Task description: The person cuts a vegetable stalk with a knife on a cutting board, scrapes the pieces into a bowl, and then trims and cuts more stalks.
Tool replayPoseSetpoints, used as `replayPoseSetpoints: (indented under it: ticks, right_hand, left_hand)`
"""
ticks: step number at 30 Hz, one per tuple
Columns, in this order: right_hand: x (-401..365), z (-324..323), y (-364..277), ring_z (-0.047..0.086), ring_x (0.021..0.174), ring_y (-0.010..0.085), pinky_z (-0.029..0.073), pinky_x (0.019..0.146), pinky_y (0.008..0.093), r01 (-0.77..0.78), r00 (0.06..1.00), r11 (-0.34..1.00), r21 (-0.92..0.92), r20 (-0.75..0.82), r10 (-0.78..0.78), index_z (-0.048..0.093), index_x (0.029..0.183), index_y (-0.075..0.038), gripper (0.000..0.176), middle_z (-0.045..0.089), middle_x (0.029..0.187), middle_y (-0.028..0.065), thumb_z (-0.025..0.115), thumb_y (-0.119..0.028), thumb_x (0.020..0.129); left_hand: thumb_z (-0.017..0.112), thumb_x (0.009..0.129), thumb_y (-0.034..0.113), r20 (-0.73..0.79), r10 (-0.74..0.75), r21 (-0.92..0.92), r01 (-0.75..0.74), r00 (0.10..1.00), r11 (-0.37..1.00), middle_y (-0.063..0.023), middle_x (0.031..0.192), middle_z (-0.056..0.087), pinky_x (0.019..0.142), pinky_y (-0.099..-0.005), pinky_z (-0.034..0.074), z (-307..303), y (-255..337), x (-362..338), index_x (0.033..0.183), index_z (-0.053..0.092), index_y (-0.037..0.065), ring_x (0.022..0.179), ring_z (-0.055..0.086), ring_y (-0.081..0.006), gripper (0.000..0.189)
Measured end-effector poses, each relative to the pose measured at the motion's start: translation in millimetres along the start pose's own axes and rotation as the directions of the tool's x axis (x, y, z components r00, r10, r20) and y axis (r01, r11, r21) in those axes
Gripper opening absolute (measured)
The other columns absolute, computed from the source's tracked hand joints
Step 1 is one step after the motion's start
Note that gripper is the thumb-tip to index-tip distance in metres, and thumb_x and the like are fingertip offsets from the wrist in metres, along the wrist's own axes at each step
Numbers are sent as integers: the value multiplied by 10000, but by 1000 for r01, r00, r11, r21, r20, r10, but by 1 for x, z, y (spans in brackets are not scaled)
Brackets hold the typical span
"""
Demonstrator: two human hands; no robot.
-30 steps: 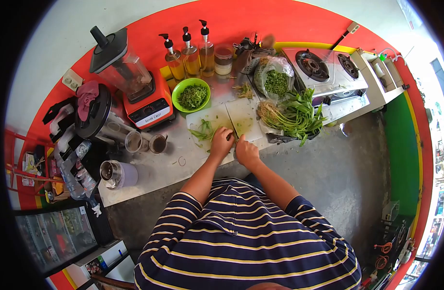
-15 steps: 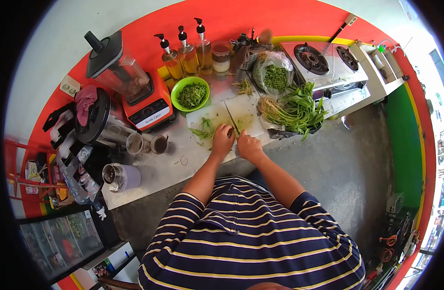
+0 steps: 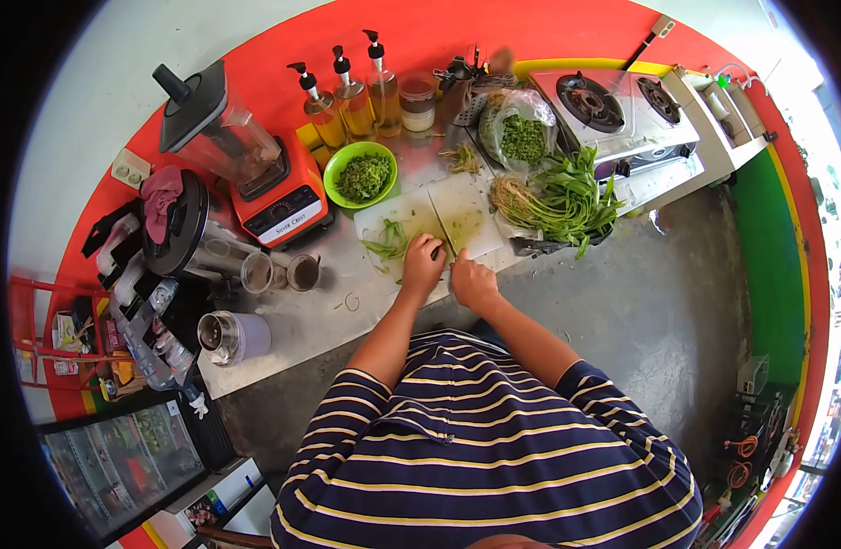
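My right hand (image 3: 475,280) is closed round the handle end of a knife (image 3: 442,223), whose thin blade points away over the white cutting board (image 3: 478,218). Just left of it, my left hand (image 3: 424,261) has its fingers curled on the board; what they pinch is too small to make out. Cut green leaves (image 3: 386,241) lie on the board to the left of my left hand. Beyond the board is a lime green bowl (image 3: 391,188) of chopped greens. A bundle of leafy greens with roots (image 3: 558,203) lies right of the board.
An orange blender (image 3: 279,206) and a lidded container (image 3: 178,220) stand at the left, near cups and a metal-rimmed jar (image 3: 237,338). Pump bottles (image 3: 355,108) line the back. A bag of chopped greens (image 3: 523,137) sits before a two-burner stove (image 3: 617,114).
The view has shifted slightly. The knife blade now leans differently between my hands, and both hands stay close together on the board.
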State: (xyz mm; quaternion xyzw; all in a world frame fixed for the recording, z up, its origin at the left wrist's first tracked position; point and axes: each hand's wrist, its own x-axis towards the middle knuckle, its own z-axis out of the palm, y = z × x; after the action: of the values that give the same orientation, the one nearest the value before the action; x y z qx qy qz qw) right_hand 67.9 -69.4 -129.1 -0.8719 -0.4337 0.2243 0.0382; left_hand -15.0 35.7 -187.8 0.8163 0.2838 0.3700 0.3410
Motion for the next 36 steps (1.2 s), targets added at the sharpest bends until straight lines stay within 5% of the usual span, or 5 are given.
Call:
replayPoseSetpoints:
  ticks: [14, 22, 24, 31, 36]
  right_hand:
    - [19, 6, 3, 720, 901, 385, 578, 776, 465, 36, 998, 999, -36, -43, -37, 470, 1084, -9, 252, 722, 932, 217, 517, -236, 985]
    - [4, 11, 0, 703, 925, 415, 554, 817, 497, 13, 1000, 1000, -1, -7, -13, 449, 1091, -10, 323, 713, 946, 243, 480, -326, 1028]
    - [10, 11, -2, 731, 874, 354, 587, 749, 451, 17, 998, 999, -33, -57, -19, 478, 1070, -32, 289, 731, 923, 182, 509, -313, 1012]
    - [4, 8, -2, 737, 805, 344, 593, 694, 441, 64, 994, 993, -98, -85, -73, 472, 1079, -28, 289, 733, 870, 173, 525, -301, 1001]
    - [14, 14, -2, 713, 843, 425, 570, 776, 500, 20, 999, 1000, 1, -25, -20, 449, 1107, 3, 328, 718, 880, 233, 504, -305, 1008]
  left_hand:
    - [672, 823, 66, -12, 53, 150, -51, 999, 987, -145, 957, 635, 820, -429, 482, -4, 10, -6, 933, 685, 0, 935, 599, -341, 129]
    - [682, 807, 100, 167, 143, 209, -176, 976, 962, -95, 986, 649, 843, -421, 476, -34, 1, 6, 921, 699, 43, 941, 592, -325, 129]
    - [679, 825, 123, 222, 227, 196, -271, 948, 942, -76, 960, 640, 837, -420, 466, -36, -2, 11, 921, 696, 59, 947, 579, -297, 116]
    - [667, 838, 118, 180, 160, 196, -195, 971, 961, -75, 945, 621, 848, -417, 447, -37, 2, 11, 964, 661, 64, 965, 572, -293, 136]
    - [666, 841, 122, 251, 135, 222, -193, 959, 956, -75, 922, 609, 836, -413, 438, -37, 2, 12, 947, 659, 64, 950, 568, -287, 121]
